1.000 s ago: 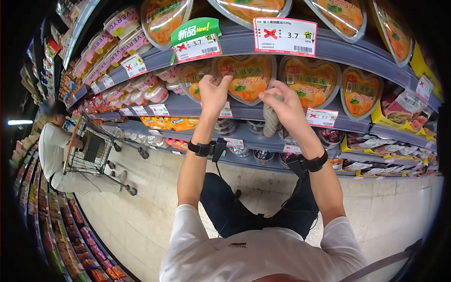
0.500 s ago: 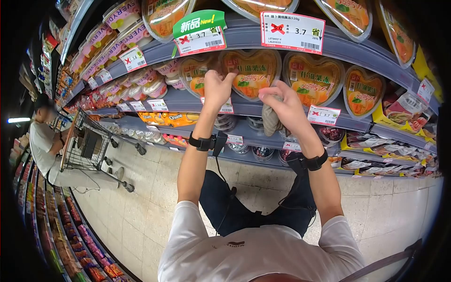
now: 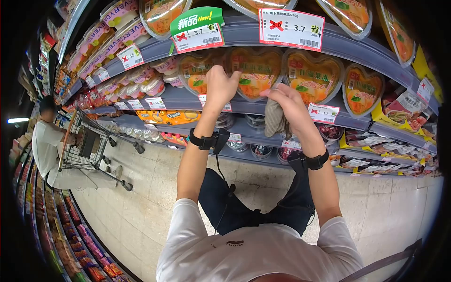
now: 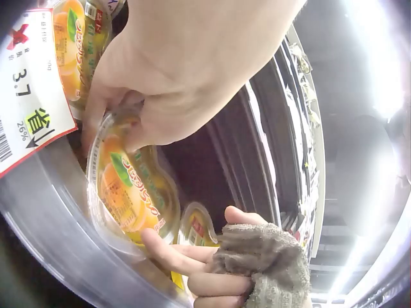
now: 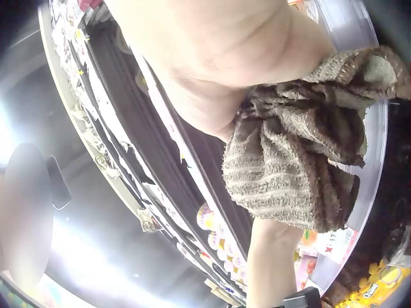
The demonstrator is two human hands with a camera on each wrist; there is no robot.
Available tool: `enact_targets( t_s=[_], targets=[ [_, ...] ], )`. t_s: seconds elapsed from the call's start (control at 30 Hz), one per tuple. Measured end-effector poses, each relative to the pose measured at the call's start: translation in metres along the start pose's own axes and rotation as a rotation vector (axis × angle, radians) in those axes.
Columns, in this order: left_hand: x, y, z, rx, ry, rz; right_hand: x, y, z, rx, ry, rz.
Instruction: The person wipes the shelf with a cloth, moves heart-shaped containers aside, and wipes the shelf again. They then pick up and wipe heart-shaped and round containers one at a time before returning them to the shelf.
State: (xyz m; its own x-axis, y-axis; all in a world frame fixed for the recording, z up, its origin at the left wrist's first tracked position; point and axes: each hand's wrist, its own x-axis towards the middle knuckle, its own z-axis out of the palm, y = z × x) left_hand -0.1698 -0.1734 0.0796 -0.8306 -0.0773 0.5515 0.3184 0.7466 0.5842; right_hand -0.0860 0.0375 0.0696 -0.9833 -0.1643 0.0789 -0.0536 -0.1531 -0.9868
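Observation:
A heart-shaped tub of orange fruit jelly point(image 3: 255, 75) stands on the middle shelf, label facing out. My left hand point(image 3: 221, 87) is at its left edge; in the left wrist view, thumb and fingers of the left hand point(image 4: 173, 77) pinch the tub's clear rim point(image 4: 96, 160). My right hand point(image 3: 292, 105) grips a grey-brown ribbed cloth point(image 3: 275, 117), which hangs below the fingers, and one fingertip is right at the tub's lower edge. The bunched cloth point(image 5: 289, 160) fills much of the right wrist view.
Matching jelly tubs point(image 3: 312, 77) stand on both sides, with more on the shelf above. Price tags point(image 3: 291, 29) hang along the shelf edges point(image 3: 239, 37). Round tubs point(image 3: 151, 87) sit to the left. Behind at left, a person point(image 3: 46, 141) stands at a shopping cart point(image 3: 84, 145).
The middle jelly tub has shifted right with my left hand, showing more of the tub left of it. The right hand stays by its lower edge, still holding the cloth.

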Motion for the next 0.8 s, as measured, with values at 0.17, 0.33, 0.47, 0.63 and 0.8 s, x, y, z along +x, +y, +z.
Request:
enact_targets(
  t_s=[0.17, 0.33, 0.47, 0.63, 0.8],
  targets=[
    [-0.001, 0.006, -0.009, -0.059, -0.02, -0.081, -0.003, 0.001, 0.001, 0.037, 0.002, -0.039],
    [0.001, -0.009, -0.006, -0.079, -0.019, -0.031, -0.006, 0.003, 0.001, -0.019, -0.004, -0.059],
    [0.0, 0.002, -0.013, -0.073, -0.073, -0.147, -0.001, 0.014, 0.001, 0.027, 0.048, -0.151],
    [-0.004, 0.005, -0.017, -0.184, -0.088, -0.196, -0.006, 0.017, 0.002, 0.007, 0.085, -0.115],
    [-0.004, -0.001, -0.019, -0.121, -0.116, -0.128, -0.011, 0.023, 0.001, -0.239, 0.146, -0.12]
  ],
)
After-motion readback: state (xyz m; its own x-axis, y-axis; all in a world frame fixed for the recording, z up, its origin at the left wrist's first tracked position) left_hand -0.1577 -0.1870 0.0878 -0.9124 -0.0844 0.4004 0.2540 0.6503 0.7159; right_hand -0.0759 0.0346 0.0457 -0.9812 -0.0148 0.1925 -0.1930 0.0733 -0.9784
